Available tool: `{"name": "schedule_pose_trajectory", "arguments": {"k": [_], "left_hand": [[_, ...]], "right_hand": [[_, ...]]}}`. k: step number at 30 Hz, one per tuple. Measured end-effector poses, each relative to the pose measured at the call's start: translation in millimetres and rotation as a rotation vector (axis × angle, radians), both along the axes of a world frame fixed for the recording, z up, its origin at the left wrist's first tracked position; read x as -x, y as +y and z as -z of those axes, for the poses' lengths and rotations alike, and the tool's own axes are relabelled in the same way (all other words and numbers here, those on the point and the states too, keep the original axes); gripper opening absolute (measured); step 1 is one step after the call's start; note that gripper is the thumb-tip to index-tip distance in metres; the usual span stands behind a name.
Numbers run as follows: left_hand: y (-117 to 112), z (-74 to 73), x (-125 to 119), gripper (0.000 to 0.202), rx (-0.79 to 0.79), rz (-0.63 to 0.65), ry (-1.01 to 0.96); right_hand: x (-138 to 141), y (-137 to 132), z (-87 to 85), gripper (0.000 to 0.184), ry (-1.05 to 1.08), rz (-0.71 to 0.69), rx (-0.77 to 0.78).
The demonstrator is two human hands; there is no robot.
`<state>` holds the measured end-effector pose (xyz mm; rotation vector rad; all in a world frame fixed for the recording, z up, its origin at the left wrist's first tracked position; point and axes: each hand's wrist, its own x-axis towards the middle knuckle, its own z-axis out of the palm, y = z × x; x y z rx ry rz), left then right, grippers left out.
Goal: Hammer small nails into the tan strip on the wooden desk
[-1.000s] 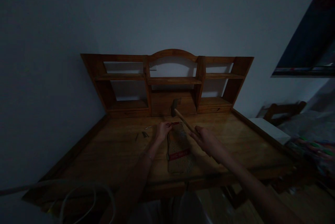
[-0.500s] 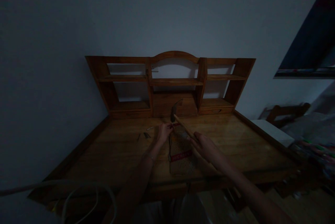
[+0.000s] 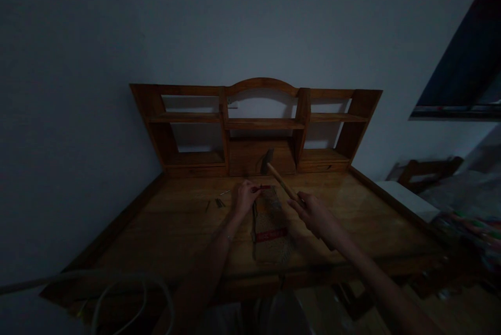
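A hammer (image 3: 282, 181) with a wooden handle and dark metal head is in my right hand (image 3: 313, 214), whose fingers are wrapped round the lower handle. Its head is raised above the far part of the desk. My left hand (image 3: 245, 198) is pinched closed at the far end of a flat, speckled piece (image 3: 270, 222) with red bands; whatever is between the fingertips is too small and dark to make out. Left of that hand lie several short, thin dark pieces (image 3: 219, 203), like nails, and a thin shiny rod (image 3: 224, 192).
The wooden desk (image 3: 168, 230) has a raised rim and a shelf unit (image 3: 264, 124) along its back. A white surface (image 3: 409, 199) and a wooden chair (image 3: 426, 172) stand at the right. A pale cable (image 3: 97, 273) loops across the lower left. The room is dim.
The hammer has lifted, its head shifting slightly right, and my right hand has moved a little to the right. My left hand stays pinched at the far end of the speckled piece.
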<state>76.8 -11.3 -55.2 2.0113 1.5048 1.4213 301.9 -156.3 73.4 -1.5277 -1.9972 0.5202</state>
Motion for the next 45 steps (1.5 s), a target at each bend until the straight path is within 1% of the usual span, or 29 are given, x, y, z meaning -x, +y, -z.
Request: {"name": "schedule_pose_trajectory", "arguments": {"k": [3,9,13,16,18,21,23,25,27,31,33,35,40,42,45], "left_hand": [[1.8,2.1,0.0,0.007,-0.031,-0.005,0.016],[7.1,9.1,1.1,0.005,-0.009,-0.035,0.014],[10.8,13.4,3.5,0.007,0.016,-0.032,0.007],[9.7,12.2,4.9,0.01,0.01,-0.034,0.045],[7.6,9.5,5.2,0.009,0.01,-0.055,0.09],[5.8,6.5,5.4,0.007,0.023,-0.06,0.126],[6.5,7.1,5.9,0.007,0.026,-0.045,0.138],[8.2,9.0,6.6,0.008,0.036,-0.04,0.148],[9.7,10.9,7.0,0.007,0.036,-0.039,0.148],[9.6,10.9,6.4,0.009,0.009,-0.038,0.124],[9.1,10.2,5.7,0.011,0.008,-0.039,0.108],[8.9,10.2,5.4,0.011,0.017,-0.041,0.094],[9.0,10.6,6.1,0.007,0.029,-0.024,0.076],[8.3,9.0,5.9,0.007,0.027,-0.014,0.081],[6.9,6.1,4.8,0.008,0.04,-0.032,0.085]], "right_hand": [[-2.2,-1.7,-0.4,0.028,-0.015,0.015,0.035],[-6.4,-4.6,1.1,0.028,-0.043,0.015,0.068],[-7.6,-3.9,-1.8,0.028,-0.056,-0.002,0.044],[-6.0,-2.7,-0.9,0.027,-0.074,0.004,0.03],[-4.8,-1.1,5.6,0.026,-0.068,-0.016,0.035],[-5.0,2.4,24.2,0.022,-0.058,-0.053,0.07],[-6.6,4.2,36.3,0.02,-0.08,-0.057,0.095],[-8.6,4.0,42.1,0.021,-0.091,-0.066,0.123],[-9.9,2.0,39.5,0.024,-0.073,-0.069,0.139],[-8.3,-1.1,20.5,0.027,-0.036,-0.05,0.097],[-6.0,0.6,14.6,0.026,-0.048,-0.037,0.075],[-3.7,3.7,16.0,0.025,-0.063,-0.038,0.05],[-1.7,8.9,32.7,0.021,-0.069,-0.067,0.057],[-2.1,7.8,31.9,0.023,-0.059,-0.064,0.067],[-2.5,4.2,21.2,0.025,-0.039,-0.061,0.05]]}}
